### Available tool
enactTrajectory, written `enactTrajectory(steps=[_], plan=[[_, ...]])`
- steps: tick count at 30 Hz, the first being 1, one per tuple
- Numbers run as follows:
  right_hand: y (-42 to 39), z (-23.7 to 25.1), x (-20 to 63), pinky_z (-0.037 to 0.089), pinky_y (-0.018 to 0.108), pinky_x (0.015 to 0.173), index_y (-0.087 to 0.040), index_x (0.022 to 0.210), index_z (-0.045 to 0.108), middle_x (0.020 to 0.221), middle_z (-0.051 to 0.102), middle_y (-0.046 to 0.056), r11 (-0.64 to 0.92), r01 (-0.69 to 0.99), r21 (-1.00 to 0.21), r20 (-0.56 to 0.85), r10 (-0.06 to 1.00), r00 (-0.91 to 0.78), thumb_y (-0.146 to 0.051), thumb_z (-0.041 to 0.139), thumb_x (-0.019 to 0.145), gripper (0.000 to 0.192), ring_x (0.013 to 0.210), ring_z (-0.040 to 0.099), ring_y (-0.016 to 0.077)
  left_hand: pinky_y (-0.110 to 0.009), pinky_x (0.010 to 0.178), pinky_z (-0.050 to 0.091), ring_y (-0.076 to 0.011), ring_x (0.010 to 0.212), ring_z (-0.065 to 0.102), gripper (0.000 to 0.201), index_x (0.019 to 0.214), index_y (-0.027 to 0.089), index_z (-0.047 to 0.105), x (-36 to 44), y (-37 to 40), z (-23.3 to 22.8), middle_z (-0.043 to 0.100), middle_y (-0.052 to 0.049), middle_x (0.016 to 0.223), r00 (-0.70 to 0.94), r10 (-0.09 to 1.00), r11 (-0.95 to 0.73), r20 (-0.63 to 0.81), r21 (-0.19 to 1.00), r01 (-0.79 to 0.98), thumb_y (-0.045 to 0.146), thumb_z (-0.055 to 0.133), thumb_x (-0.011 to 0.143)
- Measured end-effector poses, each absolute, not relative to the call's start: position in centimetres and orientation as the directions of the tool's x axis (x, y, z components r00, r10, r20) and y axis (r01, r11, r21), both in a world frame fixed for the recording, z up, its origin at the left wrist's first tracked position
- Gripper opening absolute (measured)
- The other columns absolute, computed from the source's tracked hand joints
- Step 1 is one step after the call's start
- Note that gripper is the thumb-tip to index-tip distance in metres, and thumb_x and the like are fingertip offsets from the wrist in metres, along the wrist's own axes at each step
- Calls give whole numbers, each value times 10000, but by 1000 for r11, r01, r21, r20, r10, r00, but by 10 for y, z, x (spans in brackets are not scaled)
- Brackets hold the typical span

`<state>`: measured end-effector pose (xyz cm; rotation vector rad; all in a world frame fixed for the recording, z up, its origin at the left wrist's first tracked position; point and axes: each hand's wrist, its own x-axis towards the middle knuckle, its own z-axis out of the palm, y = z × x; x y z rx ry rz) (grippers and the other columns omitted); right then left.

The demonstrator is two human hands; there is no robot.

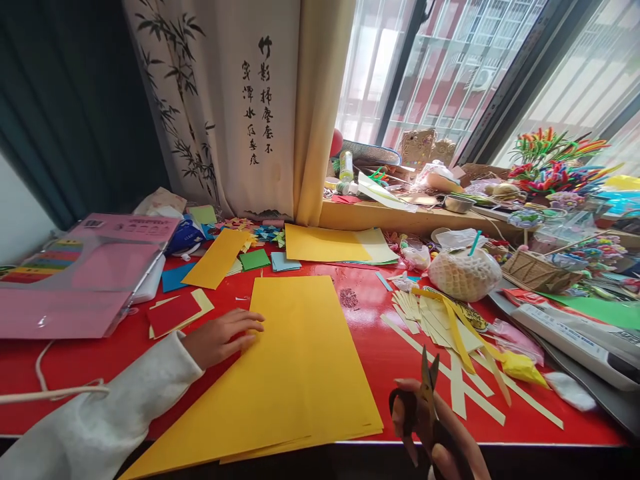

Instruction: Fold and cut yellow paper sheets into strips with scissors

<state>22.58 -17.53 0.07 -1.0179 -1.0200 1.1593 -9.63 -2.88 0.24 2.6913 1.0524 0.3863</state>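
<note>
Large yellow paper sheets (295, 360) lie overlapping on the red table, their lower corners hanging past its front edge. My left hand (225, 337) rests at the left side of the sheets, fingers stretched out flat with the fingertips on the paper. To the right of the paper, my right hand (450, 427) is wrapped round the handles of a pair of scissors (428, 387). The blades point up and away and stand slightly apart, with nothing between them. Beyond the scissors, cream paper strips (457, 387) and yellow offcuts (457, 330) are strewn over the tabletop.
Red and cream paper pieces (175, 313) lie left of my hand, near a pink paper pack (90, 273). More yellow paper (325, 243) and small green paper (255, 260) sit farther back. A netted round object with a straw (465, 273) stands at right. Craft items crowd the windowsill (360, 215).
</note>
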Motion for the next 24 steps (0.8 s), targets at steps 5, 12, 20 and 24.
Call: enactTrajectory(steps=[5, 12, 20, 24], plan=[[-116, 44, 222, 384, 256, 622, -237, 1018, 451, 824, 536, 42, 168, -14, -986, 168, 971, -170, -366, 497, 736, 313, 719, 474, 140, -300, 895, 342, -154, 1065, 415, 306, 1071, 169, 478, -67, -7, -3, 506, -63, 1118, 750, 636, -771, 182, 174, 612, 276, 323, 830], [-6, 31, 176, 407, 244, 565, -219, 892, 419, 725, 570, 6, 262, 315, -912, 156, 933, -325, -420, 516, 687, 303, 638, 520, 121, -374, 923, 300, -204, 1125, 338, 429, 1216, 131, 329, -47, 13, -18, 411, -103, 1219, 769, 607, -790, 200, 42, 612, 286, 332, 816], [31, -16, 153, 410, 244, 631, -213, 1026, 359, 825, 622, 26, 394, 452, -800, 217, 893, -394, -360, 482, 722, 360, 689, 573, 127, -399, 909, 290, -219, 1066, 383, 415, 1179, 143, 392, -45, 16, -16, 478, -84, 1149, 795, 549, -817, 258, -32, 575, 305, 364, 798], [29, -19, 153, 412, 257, 659, -227, 1047, 354, 862, 625, 25, 414, 508, -756, 210, 887, -411, -327, 471, 735, 348, 750, 581, 140, -378, 886, 315, -201, 1016, 423, 359, 1122, 138, 453, -41, 20, -16, 521, -77, 1092, 792, 532, -819, 300, -58, 571, 288, 335, 818]])
